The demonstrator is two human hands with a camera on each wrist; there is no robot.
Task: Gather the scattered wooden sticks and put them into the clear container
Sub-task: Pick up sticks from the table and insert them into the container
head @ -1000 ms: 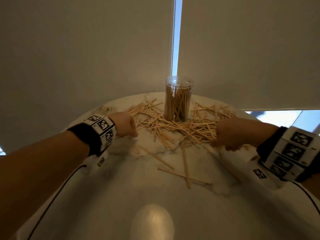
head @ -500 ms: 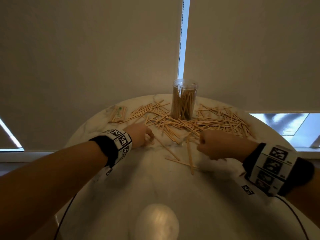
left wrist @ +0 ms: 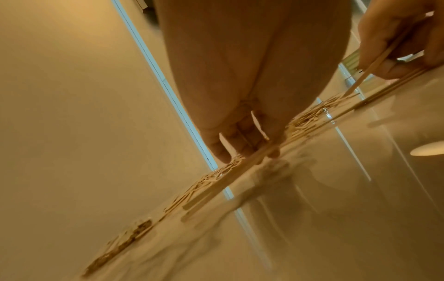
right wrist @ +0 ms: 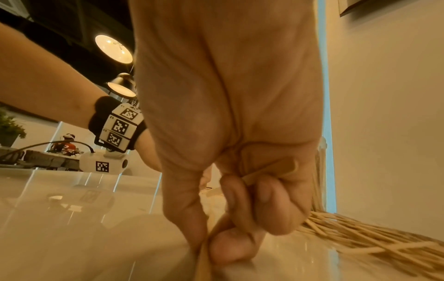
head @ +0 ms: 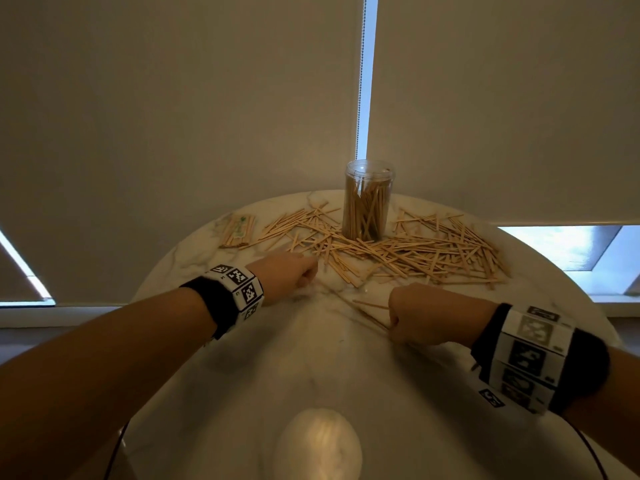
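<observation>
A clear container (head: pixel 368 199), upright at the table's far edge, stands partly full of wooden sticks. Scattered sticks (head: pixel 408 252) lie in a broad pile around its base. My left hand (head: pixel 290 274) rests at the pile's near-left edge, its fingers (left wrist: pixel 240 140) curled over a few sticks (left wrist: pixel 223 176) on the table. Nearer to me, my right hand (head: pixel 414 317) is a fist gripping several sticks (right wrist: pixel 269 171), while its thumb and forefinger pinch another (right wrist: pixel 203 262) against the tabletop. Two loose sticks (head: pixel 370 312) lie just left of that fist.
The round white marble table (head: pixel 311 368) has bare surface between me and the pile. A wrapped bundle of sticks (head: pixel 237 230) lies at the far left. Closed blinds hang right behind the table, and a lamp's reflection (head: pixel 318 445) shines near my edge.
My right hand has drawn back from the pile toward me and to the left, onto the loose sticks in front. Fewer loose sticks lie there now. The left hand has barely shifted.
</observation>
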